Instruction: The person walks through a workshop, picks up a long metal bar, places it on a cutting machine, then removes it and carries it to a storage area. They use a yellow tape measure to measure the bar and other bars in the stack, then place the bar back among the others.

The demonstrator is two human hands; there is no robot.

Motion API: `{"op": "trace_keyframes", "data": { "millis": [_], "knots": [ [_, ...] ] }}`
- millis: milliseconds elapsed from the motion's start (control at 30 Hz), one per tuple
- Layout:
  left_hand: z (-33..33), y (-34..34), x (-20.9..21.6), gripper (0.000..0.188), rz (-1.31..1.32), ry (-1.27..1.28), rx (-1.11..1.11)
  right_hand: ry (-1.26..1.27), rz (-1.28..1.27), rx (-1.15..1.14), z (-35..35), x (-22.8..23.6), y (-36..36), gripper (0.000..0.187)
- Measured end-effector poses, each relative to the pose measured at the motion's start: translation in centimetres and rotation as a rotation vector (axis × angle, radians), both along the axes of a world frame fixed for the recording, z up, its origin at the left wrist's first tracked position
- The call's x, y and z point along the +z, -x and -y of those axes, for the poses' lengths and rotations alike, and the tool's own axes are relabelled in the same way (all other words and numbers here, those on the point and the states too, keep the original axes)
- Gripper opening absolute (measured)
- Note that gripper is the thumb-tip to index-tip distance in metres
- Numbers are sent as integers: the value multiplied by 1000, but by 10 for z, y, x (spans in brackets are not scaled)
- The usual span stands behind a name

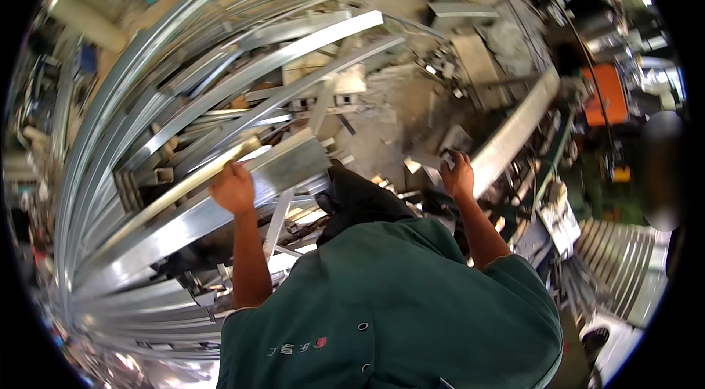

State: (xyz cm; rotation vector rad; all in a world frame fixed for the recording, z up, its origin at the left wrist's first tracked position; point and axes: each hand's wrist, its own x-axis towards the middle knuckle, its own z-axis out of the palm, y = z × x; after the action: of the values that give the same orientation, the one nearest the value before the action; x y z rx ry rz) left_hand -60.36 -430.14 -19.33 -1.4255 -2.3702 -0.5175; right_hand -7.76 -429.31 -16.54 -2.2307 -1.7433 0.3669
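Observation:
My left hand (232, 191) is closed at the edge of a long, narrow pale bar (165, 202), its fingertips curled at the bar and partly hidden. Under and beside that hand runs a wide, shiny metal profile (294, 161), slanting from the lower left toward the middle. My right hand (459, 174) is bent with its fingers drawn together; a small dark thing shows at the fingertips, too small to name. Just right of it lies a broad, light metal channel (514, 132), slanting away to the far right.
Many long metal profiles (139, 88) lie stacked on the left, their ends pointing inward. Short square tube pieces (452, 3) and scraps (440, 69) sit on the concrete floor ahead. An orange panel (606, 95) and a ribbed metal piece (617, 264) stand at the right.

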Motion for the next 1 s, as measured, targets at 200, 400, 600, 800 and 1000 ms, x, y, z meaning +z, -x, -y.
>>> {"op": "trace_keyframes", "data": {
  "millis": [200,400,600,800,1000],
  "knots": [
    [0,-4,-1,26,28,78,-17,501,-35,-393,113,-40,-68,53],
    [-1,1,-3,29,66,94,-27,560,-183,-465,155,-115,-119,54],
    [-7,-7,-8,33,171,106,26,455,-272,-512,43,-111,-152,67],
    [3,-3,-8,38,270,150,206,727,-419,-471,-93,-151,-240,65],
    [-155,-224,55,34,384,-152,178,649,-357,-561,-185,-222,-364,63]
  ]
}}
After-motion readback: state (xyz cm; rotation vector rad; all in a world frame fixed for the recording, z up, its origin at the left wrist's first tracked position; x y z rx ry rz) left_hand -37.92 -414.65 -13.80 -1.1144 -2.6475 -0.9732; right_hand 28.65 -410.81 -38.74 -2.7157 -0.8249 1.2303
